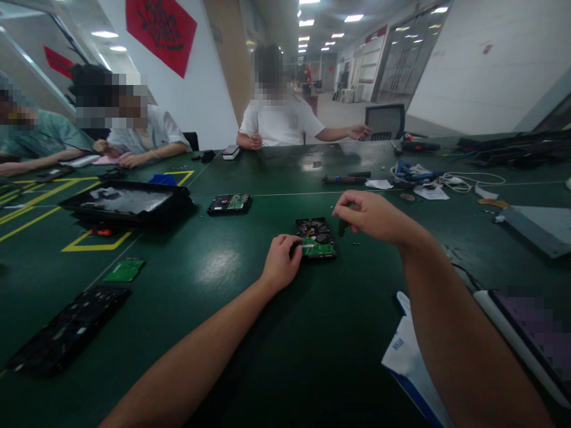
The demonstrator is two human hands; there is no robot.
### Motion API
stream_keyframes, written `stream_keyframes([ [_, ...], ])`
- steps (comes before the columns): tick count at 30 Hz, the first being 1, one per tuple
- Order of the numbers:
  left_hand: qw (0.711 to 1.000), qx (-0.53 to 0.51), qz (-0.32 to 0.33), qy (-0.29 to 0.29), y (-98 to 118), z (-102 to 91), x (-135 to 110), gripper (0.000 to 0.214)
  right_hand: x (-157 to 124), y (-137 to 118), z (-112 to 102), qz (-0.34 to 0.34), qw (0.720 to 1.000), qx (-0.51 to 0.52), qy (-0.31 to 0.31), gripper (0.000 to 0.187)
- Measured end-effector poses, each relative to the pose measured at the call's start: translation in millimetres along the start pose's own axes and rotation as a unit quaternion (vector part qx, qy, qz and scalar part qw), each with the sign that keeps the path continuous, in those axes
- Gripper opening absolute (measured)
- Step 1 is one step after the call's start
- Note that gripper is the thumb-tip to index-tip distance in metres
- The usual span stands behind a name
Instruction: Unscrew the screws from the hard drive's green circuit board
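Note:
A hard drive [314, 229] lies on the dark green table in front of me, its green circuit board [319, 248] facing up on the near half. My left hand [282, 260] is closed on the drive's left edge, thumb and fingers against it. Just right of the drive and above the table, my right hand [359, 215] is pinched; a tiny light speck shows at its fingertips, too small to name. Below that hand, a few tiny screw-like bits [355, 244] lie on the table.
Another hard drive [229, 204] lies farther left. Nearer are a loose green circuit board [125, 270] and a black drive-like unit [69, 330]. A black tray [127, 202] stands beyond them. On the right are tangled cables [417, 173], a grey box [537, 229] and a packet [408, 351]. People sit across the table.

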State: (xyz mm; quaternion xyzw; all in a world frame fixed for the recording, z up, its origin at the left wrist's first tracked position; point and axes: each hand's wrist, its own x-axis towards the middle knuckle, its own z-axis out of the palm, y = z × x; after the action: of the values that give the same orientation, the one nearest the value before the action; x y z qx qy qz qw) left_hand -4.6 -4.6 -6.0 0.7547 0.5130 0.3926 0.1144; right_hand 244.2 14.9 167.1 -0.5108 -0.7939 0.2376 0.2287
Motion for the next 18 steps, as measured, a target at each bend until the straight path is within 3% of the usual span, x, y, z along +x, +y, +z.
stream_keyframes([
  [8,1.0,-0.017,0.013,0.002,-2.4,2.5,0.1,0.018,-5.0,-4.9,-0.9,0.008,0.981,0.151,-0.12,0.043],
  [13,1.0,-0.009,0.0,0.007,-0.7,1.8,0.8,0.011,-4.7,-4.3,-5.4,-0.042,0.997,0.023,-0.059,0.035],
  [18,0.999,0.0,-0.036,0.02,-3.2,2.3,0.6,0.022,-3.2,-6.6,-2.6,-0.013,1.0,-0.008,-0.011,0.025],
])
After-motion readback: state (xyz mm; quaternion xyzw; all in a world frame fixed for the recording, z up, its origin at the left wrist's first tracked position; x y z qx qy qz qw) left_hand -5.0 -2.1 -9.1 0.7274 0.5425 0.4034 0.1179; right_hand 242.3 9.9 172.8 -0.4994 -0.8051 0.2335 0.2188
